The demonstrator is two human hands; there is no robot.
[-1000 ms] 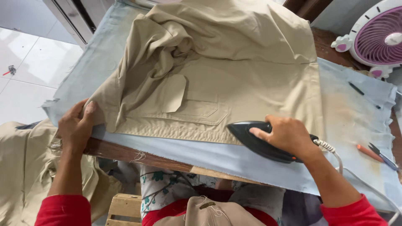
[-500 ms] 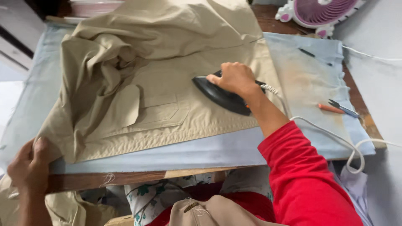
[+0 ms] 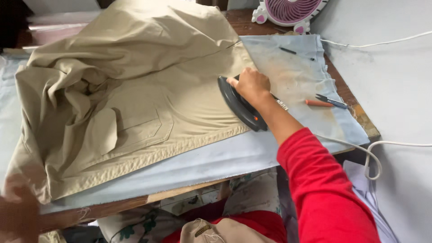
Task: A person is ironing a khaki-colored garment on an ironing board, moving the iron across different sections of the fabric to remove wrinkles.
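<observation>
A beige garment with a flap pocket (image 3: 135, 103) lies spread over a table covered in pale blue cloth (image 3: 216, 162). My right hand (image 3: 250, 85) grips the handle of a black iron (image 3: 238, 105), which rests on the garment's right edge. My left hand (image 3: 18, 211) shows blurred at the lower left corner, at the garment's lower left corner; whether it grips the fabric I cannot tell. My sleeve is red.
A pink and white fan (image 3: 290, 11) stands at the far right of the table. Small snips with an orange handle (image 3: 326, 101) and a dark pen (image 3: 294, 52) lie on the cloth right of the iron. The iron's white cord (image 3: 373, 155) loops off the right edge. More fabric lies in my lap.
The iron has moved right and farther along the garment with my right hand. My left hand has slid to the lower left corner. The view has shifted left.
</observation>
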